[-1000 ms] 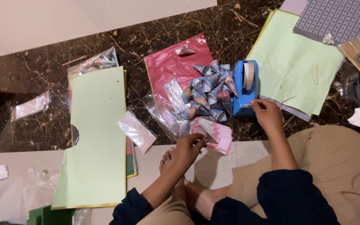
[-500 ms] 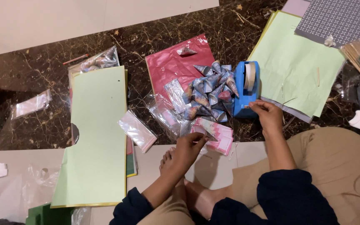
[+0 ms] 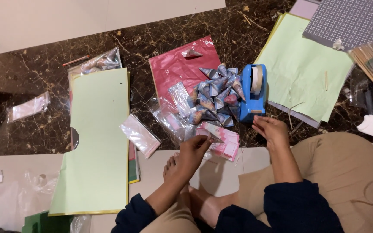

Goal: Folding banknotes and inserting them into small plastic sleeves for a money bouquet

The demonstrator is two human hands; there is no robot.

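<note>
My left hand (image 3: 194, 152) pinches the top note of a small stack of pink paper notes (image 3: 223, 144) lying on the floor in front of my crossed legs. My right hand (image 3: 272, 130) hovers just below the blue tape dispenser (image 3: 254, 91), fingers curled; whether a strip of tape is between them cannot be told. A pile of several folded blue-and-pink paper cones (image 3: 216, 92) sits left of the dispenser, partly on a red sheet (image 3: 175, 65).
A long light-green paper sheet (image 3: 97, 138) lies at left, another green sheet (image 3: 303, 64) at right under patterned grey paper (image 3: 350, 19). Small clear plastic bags (image 3: 140, 135) lie between. A bundle of wooden sticks (image 3: 370, 64) is at far right.
My right hand has drawn back from the dispenser toward me. My left hand stays on the pink notes.
</note>
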